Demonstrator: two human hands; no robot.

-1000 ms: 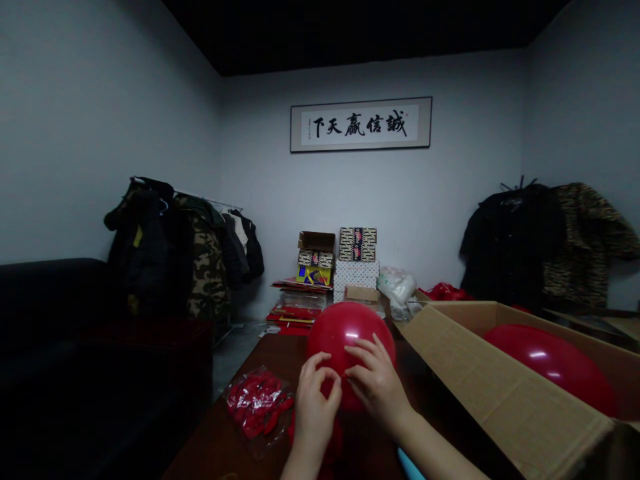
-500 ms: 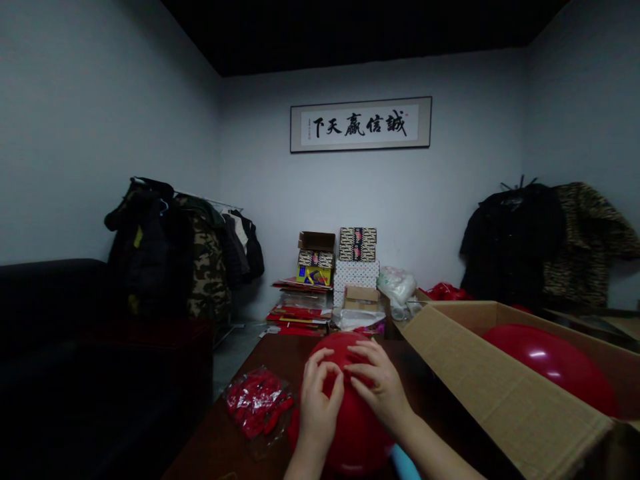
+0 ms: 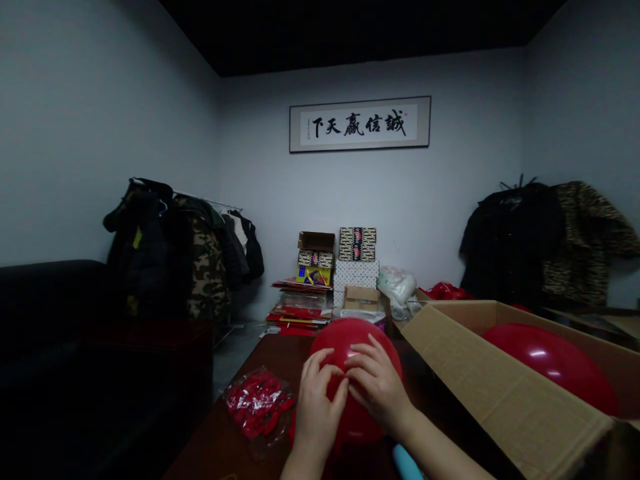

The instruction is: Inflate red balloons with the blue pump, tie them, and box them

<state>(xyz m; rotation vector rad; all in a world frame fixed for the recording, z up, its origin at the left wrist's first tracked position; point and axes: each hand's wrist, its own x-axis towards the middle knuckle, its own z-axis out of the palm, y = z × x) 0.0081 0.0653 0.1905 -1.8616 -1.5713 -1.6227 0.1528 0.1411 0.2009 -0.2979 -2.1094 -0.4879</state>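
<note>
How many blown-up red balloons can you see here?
2. The first balloon is held between the left hand and right hand over the table; the second balloon lies in the open cardboard box on the right. The box walls may hide more.

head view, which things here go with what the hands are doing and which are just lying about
In hand: red balloon, pinched by left hand and right hand; packet of flat red balloons; cardboard box holding a blown-up balloon.
Lying about: hanging coats; stacked boxes; white plastic bag; framed calligraphy.
</note>
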